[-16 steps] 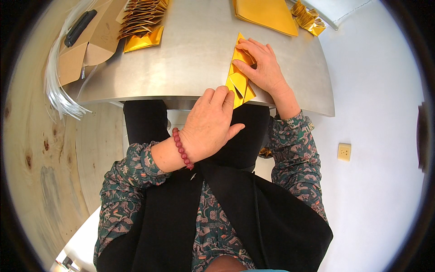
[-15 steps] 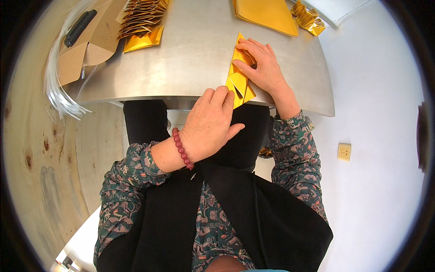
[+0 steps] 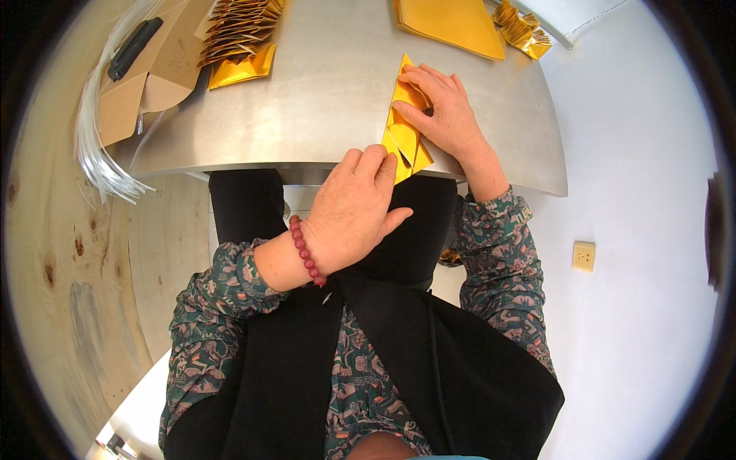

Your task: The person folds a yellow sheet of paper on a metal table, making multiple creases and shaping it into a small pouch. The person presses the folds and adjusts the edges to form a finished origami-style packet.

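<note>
A folded piece of shiny gold paper [image 3: 402,139] lies slantwise over the front edge of the metal table, its lower corner jutting past the edge. Raised triangular flaps show along its middle. My left hand [image 3: 354,203], with a dark red bead bracelet on the wrist, has its fingers bent together on the paper's lower left edge; its thumb sticks out to the side. My right hand [image 3: 443,115] holds the upper part, fingertips and thumb pressed on the gold surface. The palm and fingers partly cover the paper's right side.
A stack of flat gold sheets [image 3: 452,24] lies at the back, with folded gold pieces [image 3: 524,32] at its right. At the far left are a row of folded gold pieces [image 3: 239,34], a cardboard box [image 3: 172,57], a black-handled object [image 3: 136,47] and clear plastic strands [image 3: 96,146].
Almost nothing differs. Both hands stay on the gold paper in the same places, with only a tiny shift at the folded flap.
</note>
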The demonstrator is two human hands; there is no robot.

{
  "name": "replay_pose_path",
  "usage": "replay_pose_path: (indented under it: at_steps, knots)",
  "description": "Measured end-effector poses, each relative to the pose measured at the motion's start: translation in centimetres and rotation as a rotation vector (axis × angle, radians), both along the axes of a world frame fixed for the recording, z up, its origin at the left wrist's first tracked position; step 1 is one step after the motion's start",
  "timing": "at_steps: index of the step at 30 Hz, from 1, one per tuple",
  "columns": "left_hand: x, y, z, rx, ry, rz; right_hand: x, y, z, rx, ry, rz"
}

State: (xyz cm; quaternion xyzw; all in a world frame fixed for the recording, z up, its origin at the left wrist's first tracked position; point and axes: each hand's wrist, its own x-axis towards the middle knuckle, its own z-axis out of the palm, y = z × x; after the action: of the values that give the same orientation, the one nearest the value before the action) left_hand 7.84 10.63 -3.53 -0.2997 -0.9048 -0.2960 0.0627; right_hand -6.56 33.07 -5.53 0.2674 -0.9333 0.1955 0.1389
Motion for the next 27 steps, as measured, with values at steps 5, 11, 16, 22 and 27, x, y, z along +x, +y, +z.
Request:
replay_pose_path:
  at_steps: [5, 11, 16, 22, 27]
  knots:
    - [-0.1, 0.0, -0.1, -0.004, -0.012, -0.004, 0.0, 0.0, 0.0, -0.005, 0.000, 0.004]
    - [-1.5, -1.6, 0.0, 0.148, -0.021, -0.066, 0.0, -0.1, 0.1, -0.011, 0.006, 0.001]
    - [-7.4, -4.0, 0.1, 0.181, 0.059, -0.070, 0.2, -0.2, 0.5, 0.037, 0.005, -0.008]
    - [-14.9, -2.5, -1.1, 0.163, 0.201, -0.176, -0.1, -0.2, 0.2, 0.002, 0.009, -0.001]
    - [-17.3, -1.2, -1.9, 0.050, 0.141, -0.240, -0.3, 0.0, -0.2, 0.033, 0.002, -0.024]
